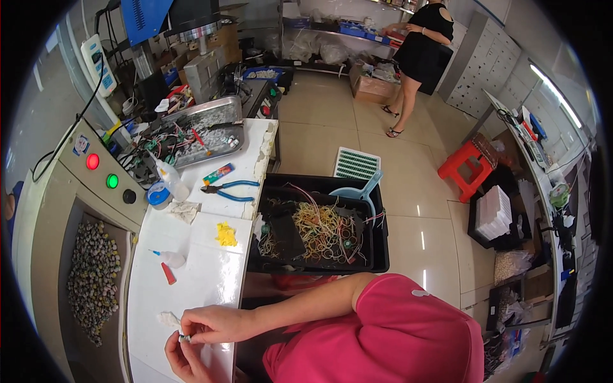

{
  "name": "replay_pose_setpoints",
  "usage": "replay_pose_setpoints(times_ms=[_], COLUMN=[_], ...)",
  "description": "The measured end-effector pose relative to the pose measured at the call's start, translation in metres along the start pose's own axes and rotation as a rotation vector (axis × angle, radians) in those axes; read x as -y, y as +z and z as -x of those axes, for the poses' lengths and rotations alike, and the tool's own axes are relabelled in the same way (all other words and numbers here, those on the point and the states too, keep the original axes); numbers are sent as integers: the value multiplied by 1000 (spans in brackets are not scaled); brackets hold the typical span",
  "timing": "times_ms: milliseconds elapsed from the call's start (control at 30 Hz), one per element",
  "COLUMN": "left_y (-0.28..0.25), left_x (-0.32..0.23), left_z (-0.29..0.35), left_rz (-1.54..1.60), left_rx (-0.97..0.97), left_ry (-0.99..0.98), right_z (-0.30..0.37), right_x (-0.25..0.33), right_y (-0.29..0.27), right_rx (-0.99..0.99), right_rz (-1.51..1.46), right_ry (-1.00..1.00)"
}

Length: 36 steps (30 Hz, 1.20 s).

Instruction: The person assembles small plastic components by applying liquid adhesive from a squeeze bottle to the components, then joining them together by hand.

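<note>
A small pale piece with a dark band (184, 338) is pinched between my fingertips, low over the left part of the white worktable (207, 268). My right hand (220, 323) comes in from the right and grips it from above with thumb and fingers. Below it my left hand (185, 362) meets the same piece with its fingertips, partly cut off by the lower rim. Just beyond the hands lies a crumpled white tissue (168, 320). Farther up the table are a red cap (168, 274) and a small white dropper bottle (172, 258).
Blue-handled pliers (233, 190), yellow bits (225, 234) and a glue bottle (172, 179) lie farther back. A black bin (383, 252) of tangled wires adjoins the table. Left is a machine tray of small parts (94, 281). Another person (421, 57) stands far off near a red stool (466, 167).
</note>
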<state>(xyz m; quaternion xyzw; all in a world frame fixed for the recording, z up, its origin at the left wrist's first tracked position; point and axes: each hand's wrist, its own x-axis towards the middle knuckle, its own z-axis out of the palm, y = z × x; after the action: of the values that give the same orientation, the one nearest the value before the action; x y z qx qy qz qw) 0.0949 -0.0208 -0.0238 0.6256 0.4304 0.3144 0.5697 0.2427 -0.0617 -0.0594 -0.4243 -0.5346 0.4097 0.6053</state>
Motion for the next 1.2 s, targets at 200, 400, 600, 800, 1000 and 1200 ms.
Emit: replay_pose_setpoints(times_ms=[200,400,600,800,1000,1200], left_y=[7,6,-5,-18,-32,-39], left_x=[-5,-7,-7,-10,-5,-21], left_z=[1,9,10,14,1,2], left_rz=[-61,-35,-4,85,71,-41], left_rx=[-6,-1,53,78,148,50], left_ry=[30,49,58,60,12,201], right_z=[4,7,5,4,-5,-18], right_x=[12,7,13,19,23,34], right_y=[-8,-6,2,14,18,28], right_rx=[-2,15,26,22,-8,30], right_rz=[-11,14,18,36,-7,21], right_ry=[16,6,13,29,52,58])
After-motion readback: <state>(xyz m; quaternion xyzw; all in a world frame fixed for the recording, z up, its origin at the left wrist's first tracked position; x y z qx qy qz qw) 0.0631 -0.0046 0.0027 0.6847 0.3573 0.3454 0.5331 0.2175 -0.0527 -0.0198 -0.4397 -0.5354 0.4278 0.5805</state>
